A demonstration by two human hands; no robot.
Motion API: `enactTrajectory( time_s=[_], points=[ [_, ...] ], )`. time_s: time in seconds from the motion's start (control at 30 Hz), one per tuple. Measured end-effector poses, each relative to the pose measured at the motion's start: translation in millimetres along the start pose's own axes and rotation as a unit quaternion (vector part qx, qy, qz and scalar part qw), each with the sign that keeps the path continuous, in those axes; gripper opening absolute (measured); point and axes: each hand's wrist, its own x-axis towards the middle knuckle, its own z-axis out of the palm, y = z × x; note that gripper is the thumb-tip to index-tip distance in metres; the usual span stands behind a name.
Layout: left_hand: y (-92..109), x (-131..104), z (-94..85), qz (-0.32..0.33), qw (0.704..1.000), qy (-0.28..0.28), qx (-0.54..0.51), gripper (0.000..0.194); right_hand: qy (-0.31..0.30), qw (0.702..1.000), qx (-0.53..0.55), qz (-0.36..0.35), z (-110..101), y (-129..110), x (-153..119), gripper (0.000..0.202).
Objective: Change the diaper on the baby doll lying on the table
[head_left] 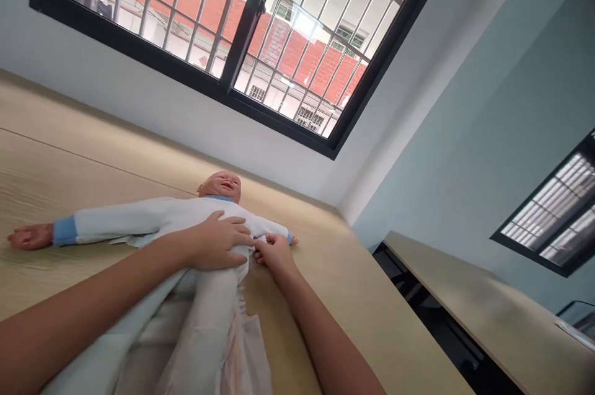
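Note:
A baby doll (pixel 223 185) lies face up on the wooden tabletop, its arms stretched out to both sides. It wears a white garment (pixel 153 215) with blue collar and cuffs. My left hand (pixel 218 241) rests flat across the front of the garment, fingers spread. At the doll's side, close to its outstretched arm, my right hand (pixel 273 253) pinches a bit of white cloth at the garment's edge; exactly which part is hidden by the fingers. Below my hands, loose white cloth (pixel 211 320) spreads toward me, with a thin ruffled piece (pixel 246 345) beside it.
The pale wooden table (pixel 353 320) reaches to the wall under a dark-framed barred window (pixel 227 88). To the right stands another wooden table (pixel 465 283) with dark space beneath its top. A second window (pixel 553 215) is on the right wall.

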Motion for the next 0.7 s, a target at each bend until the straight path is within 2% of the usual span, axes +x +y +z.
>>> enactTrajectory(
  time_s=[0.13, 0.27, 0.33, 0.47, 0.7],
  points=[
    [2, 3, 3.9, -0.029, 0.999, -0.007, 0.013, 0.038, 0.012, 1.0, -0.028, -0.004, 2, 1, 0, 0.014],
    [8, 4, 5.7, -0.089, 0.995, 0.017, 0.048, 0.033, -0.001, 1.0, -0.009, 0.006, -5, 1, -8, 0.009],
    [11, 3, 6.2, -0.109, 0.993, 0.011, 0.045, 0.032, -0.014, 1.0, 0.014, 0.006, -8, 0, -12, 0.007],
    [17, 3, 5.7, -0.11, 0.993, -0.009, 0.036, 0.029, -0.022, 0.997, 0.072, 0.009, -8, -1, -13, 0.011],
    [29, -1, 3.8, -0.106, 0.994, 0.009, 0.016, 0.026, -0.043, 0.989, 0.138, -0.014, 6, -4, -15, 0.021]
  ],
)
